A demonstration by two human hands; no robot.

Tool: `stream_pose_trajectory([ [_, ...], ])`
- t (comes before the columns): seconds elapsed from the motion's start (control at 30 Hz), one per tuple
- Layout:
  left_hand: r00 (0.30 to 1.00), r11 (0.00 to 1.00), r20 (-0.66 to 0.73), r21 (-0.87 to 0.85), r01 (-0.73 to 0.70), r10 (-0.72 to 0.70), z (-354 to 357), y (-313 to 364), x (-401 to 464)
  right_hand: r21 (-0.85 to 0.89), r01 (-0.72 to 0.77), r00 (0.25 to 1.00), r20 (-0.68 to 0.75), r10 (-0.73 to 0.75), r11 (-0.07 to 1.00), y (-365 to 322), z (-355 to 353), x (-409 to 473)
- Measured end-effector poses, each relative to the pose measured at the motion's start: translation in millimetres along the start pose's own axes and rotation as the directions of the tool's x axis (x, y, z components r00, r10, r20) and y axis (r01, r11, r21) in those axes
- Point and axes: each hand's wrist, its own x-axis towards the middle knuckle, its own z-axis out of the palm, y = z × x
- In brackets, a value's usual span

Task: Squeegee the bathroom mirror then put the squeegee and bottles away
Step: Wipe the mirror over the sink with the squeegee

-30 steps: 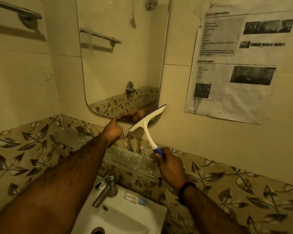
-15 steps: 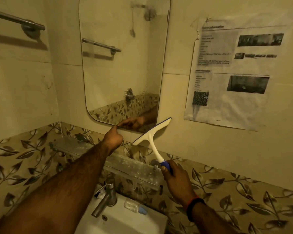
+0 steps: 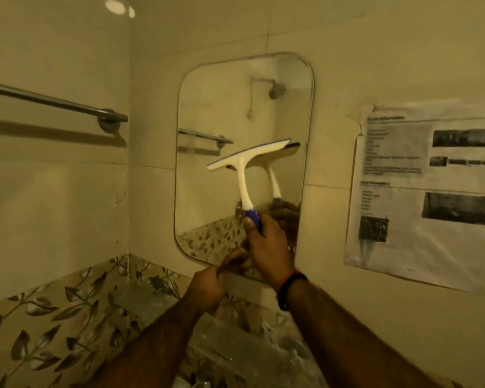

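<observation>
The rounded mirror hangs on the tiled wall straight ahead. My right hand grips the blue end of the white squeegee and holds it upright. Its blade lies tilted against the glass at about mid height, with the right end higher. The squeegee's reflection shows just behind it. My left hand is at the mirror's lower edge, fingers curled and pinching the rim there. No bottle is in view.
A glass shelf runs along the wall just under the mirror. A metal towel bar is fixed on the left wall. A printed paper sheet is taped to the right of the mirror. Leaf-patterned tiles band the lower wall.
My right hand has lifted the squeegee from the mirror's lower right corner to its middle. The view has tilted up, and the sink and tap have left the frame. My left hand stays at the lower edge.
</observation>
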Motion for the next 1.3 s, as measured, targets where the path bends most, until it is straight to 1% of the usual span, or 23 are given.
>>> stream_pose_trajectory([
  [0.17,1.0,0.999,0.02,0.042,0.004,-0.005,-0.4,-6.8,11.3,0.104,0.071,0.994,-0.086,-0.063,0.992,-63.3,25.7,73.7],
  [0.3,0.999,1.0,0.047,-0.008,0.025,-0.024,-0.3,-8.8,17.9,0.118,0.131,0.982,-0.154,-0.112,0.984,-97.7,37.2,112.1],
  [0.5,0.995,0.999,0.097,-0.026,0.027,-0.025,-3.0,-9.9,21.0,0.172,0.116,0.977,-0.196,-0.081,0.978,-119.9,42.9,142.6],
  [0.57,0.995,1.0,0.101,-0.014,0.025,-0.023,-3.0,-11.2,20.2,0.157,0.125,0.975,-0.203,-0.092,0.98,-121.4,44.6,147.6],
  [0.67,0.995,0.999,0.095,-0.029,0.013,-0.011,-2.6,-13.9,20.3,0.124,0.141,0.971,-0.21,-0.113,0.982,-121.6,47.9,152.0],
  [0.73,0.995,0.998,0.098,-0.056,0.011,-0.005,-3.0,-15.6,19.9,0.146,0.129,0.975,-0.201,-0.098,0.981,-120.7,51.6,153.2],
  [0.8,0.993,0.992,0.117,-0.118,0.037,-0.023,-4.4,-16.7,18.9,0.172,0.107,0.98,-0.186,-0.075,0.979,-119.0,56.1,151.6],
  [0.97,0.99,0.962,0.138,-0.266,0.066,-0.03,-11.7,-21.3,17.6,0.15,0.044,0.989,-0.145,-0.022,0.988,-99.4,69.1,139.3],
  [1.13,0.985,0.872,0.145,-0.464,0.155,-0.098,-21.9,-27.6,21.9,0.152,-0.004,0.995,-0.099,0.019,0.988,-53.7,76.7,112.7],
  [1.23,0.971,0.801,0.176,-0.551,0.235,-0.163,-26.2,-28.8,25.2,0.096,-0.036,0.996,-0.075,0.044,0.995,-25.6,81.7,93.2],
  [1.3,0.966,0.765,0.189,-0.591,0.256,-0.177,-27.0,-28.9,24.9,0.072,-0.052,0.996,-0.066,0.057,0.996,-8.1,84.0,79.3],
])
